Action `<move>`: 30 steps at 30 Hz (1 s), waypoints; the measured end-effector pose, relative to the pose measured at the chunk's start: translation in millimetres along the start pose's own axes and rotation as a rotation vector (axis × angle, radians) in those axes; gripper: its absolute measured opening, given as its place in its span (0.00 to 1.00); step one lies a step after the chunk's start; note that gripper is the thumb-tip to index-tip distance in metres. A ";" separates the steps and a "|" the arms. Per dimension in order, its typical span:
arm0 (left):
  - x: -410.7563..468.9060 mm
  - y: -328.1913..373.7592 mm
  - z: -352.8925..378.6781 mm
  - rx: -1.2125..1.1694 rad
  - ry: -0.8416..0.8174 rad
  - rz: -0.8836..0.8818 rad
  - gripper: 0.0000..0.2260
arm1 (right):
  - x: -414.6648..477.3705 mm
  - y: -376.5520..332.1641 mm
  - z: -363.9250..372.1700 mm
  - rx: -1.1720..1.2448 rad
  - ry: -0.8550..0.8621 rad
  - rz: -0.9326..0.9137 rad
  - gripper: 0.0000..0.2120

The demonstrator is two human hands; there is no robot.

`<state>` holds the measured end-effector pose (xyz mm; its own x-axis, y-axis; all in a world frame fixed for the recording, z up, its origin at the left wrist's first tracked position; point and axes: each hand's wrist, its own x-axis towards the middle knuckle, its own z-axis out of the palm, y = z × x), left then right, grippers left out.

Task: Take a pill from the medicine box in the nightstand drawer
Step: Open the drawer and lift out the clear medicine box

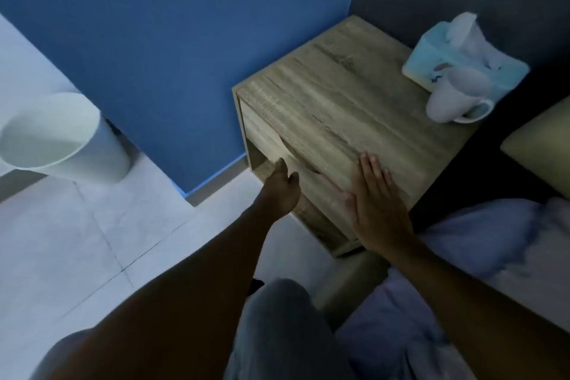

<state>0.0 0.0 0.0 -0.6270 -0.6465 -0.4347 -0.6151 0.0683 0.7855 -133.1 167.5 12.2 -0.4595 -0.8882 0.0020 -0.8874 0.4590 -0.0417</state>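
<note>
Head view: at frame centre the wooden nightstand has its drawer closed. The left hand reaches the drawer front, fingers loosely spread. The right hand lies flat, fingers extended, on the top's near edge.

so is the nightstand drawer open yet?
Shut. The drawer front sits flush under the nightstand top; left hand at its cutout, right hand flat on top.
</note>
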 end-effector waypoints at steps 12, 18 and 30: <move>40.3 7.5 42.6 -0.394 0.161 0.119 0.41 | 6.5 4.8 12.9 -0.024 0.078 -0.009 0.31; 26.9 6.9 33.2 -0.398 0.133 0.062 0.42 | 7.3 5.7 12.7 -0.002 0.064 0.001 0.31; -41.8 -60.7 -11.6 -0.386 0.127 -0.089 0.40 | 7.2 3.5 5.2 0.000 0.047 0.001 0.31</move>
<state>69.0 14.1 -24.4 -0.5003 -0.7272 -0.4699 -0.4248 -0.2668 0.8651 -139.3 162.7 6.9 -0.4612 -0.8859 0.0494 -0.8872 0.4595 -0.0421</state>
